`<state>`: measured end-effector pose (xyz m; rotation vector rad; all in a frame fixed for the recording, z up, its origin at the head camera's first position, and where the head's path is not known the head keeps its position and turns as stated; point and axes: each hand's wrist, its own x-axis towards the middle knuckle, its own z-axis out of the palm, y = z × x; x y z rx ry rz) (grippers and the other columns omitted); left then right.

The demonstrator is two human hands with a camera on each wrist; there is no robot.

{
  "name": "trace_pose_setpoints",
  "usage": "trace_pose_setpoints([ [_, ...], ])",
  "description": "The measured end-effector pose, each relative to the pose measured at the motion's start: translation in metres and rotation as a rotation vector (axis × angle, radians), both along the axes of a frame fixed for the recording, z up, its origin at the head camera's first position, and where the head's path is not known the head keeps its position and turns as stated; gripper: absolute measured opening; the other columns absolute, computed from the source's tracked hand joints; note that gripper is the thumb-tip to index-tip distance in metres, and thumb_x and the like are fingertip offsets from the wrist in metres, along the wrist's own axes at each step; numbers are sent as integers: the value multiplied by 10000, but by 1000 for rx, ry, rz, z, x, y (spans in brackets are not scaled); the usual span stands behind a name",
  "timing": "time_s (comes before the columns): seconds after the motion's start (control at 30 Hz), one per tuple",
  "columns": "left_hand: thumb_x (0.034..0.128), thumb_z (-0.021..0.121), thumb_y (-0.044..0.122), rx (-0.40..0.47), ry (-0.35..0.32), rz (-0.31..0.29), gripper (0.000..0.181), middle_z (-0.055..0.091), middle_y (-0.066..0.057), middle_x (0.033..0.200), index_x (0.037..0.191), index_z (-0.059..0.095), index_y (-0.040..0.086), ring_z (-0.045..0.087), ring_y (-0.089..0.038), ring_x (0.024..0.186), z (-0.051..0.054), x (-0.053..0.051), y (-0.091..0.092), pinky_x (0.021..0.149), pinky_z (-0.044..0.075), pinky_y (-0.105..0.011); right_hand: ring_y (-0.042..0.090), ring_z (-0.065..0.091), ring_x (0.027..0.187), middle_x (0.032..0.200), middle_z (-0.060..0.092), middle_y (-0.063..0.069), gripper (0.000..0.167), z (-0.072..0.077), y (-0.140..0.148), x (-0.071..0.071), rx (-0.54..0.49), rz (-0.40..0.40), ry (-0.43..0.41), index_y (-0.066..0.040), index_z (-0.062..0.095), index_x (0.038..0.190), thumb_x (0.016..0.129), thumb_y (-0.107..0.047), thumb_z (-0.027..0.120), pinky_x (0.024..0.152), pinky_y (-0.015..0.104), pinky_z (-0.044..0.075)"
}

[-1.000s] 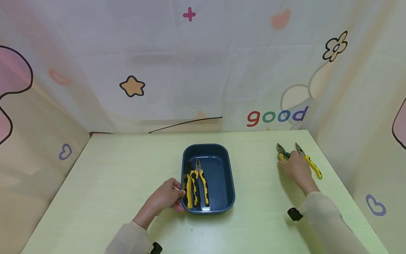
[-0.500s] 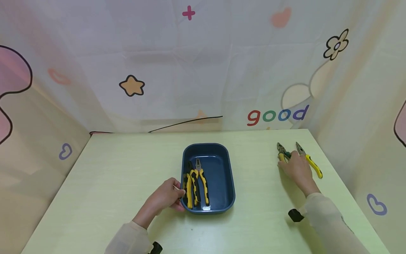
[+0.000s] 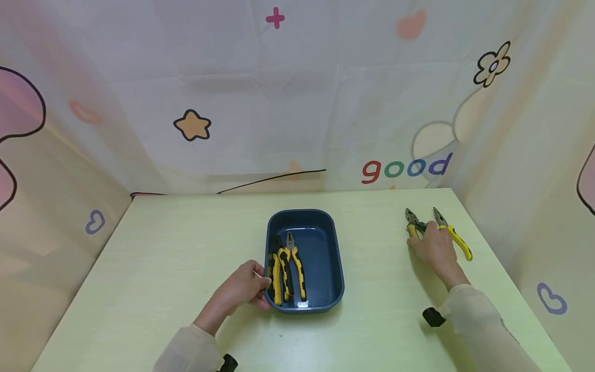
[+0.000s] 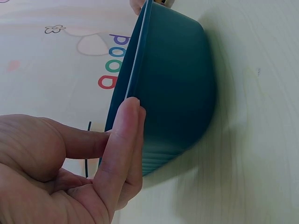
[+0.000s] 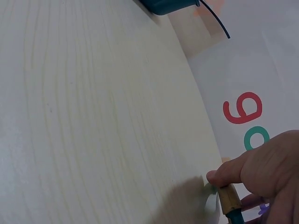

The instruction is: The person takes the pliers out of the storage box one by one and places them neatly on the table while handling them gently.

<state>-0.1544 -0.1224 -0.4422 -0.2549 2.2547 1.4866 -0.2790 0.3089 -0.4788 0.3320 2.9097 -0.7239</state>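
Observation:
My left hand (image 3: 244,285) pinches the left rim of a dark blue rectangular tray (image 3: 322,274); in the left wrist view its fingers (image 4: 122,140) lie along the outer wall. Inside the tray, on its left side, lie several pliers (image 3: 297,268) with black and yellow handles. At the table's right, my right hand (image 3: 436,250) grips the handles of pliers (image 3: 411,219) with worn metal jaws and yellow and green handles. The right wrist view shows the thumb on one handle (image 5: 230,199); the pliers' head is out of that view. Just right of this hand lie yellow-handled long-nose pliers (image 3: 457,243).
The pale wood-grain table (image 3: 186,232) ends at a printed cloth (image 3: 260,103) along the back and both sides. Bare tabletop lies between the tray and the right hand. Black wrist devices (image 3: 434,316) sit at the sleeves.
Both hands, the tray and the pliers stay practically in place. The head view tilts very slightly.

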Motion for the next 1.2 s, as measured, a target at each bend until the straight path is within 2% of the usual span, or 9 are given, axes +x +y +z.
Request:
trace_pose_setpoints([
  [0.17,1057,568,57,-3,-4,-5,135,642,-174,812,1128,488,-24,688,-198,566,-1,-1,0,615,619,-330,535,428,1108,1297,356,500,695,1,0,2,-5,9,4,216,310,1385,966,-243,622,840,625,495],
  [0.4,1057,572,63,-11,-4,-5,138,643,-175,806,1129,490,-22,690,-202,566,0,0,0,612,617,-325,594,367,1233,1340,325,523,713,-1,2,3,-9,25,24,226,300,1413,967,-222,630,950,676,444],
  [0.53,1056,568,52,-4,-3,-1,129,641,-178,802,1122,489,-25,689,-203,563,-1,0,0,613,619,-337,595,349,1246,1353,321,519,741,-3,3,3,-10,25,26,223,302,1432,971,-242,649,978,677,429],
  [0.87,1054,571,54,-3,-4,0,135,649,-177,806,1130,489,-22,689,-201,563,-1,0,0,622,622,-346,615,371,1216,1332,333,531,726,-4,3,6,1,30,58,217,329,1419,973,-249,661,946,686,436],
  [1.2,1044,570,27,35,15,5,111,637,-177,777,1096,485,-20,680,-202,540,-6,0,-1,612,625,-382,557,424,1124,1278,364,502,731,-6,2,7,46,32,48,209,317,1423,983,-261,662,856,650,493],
])
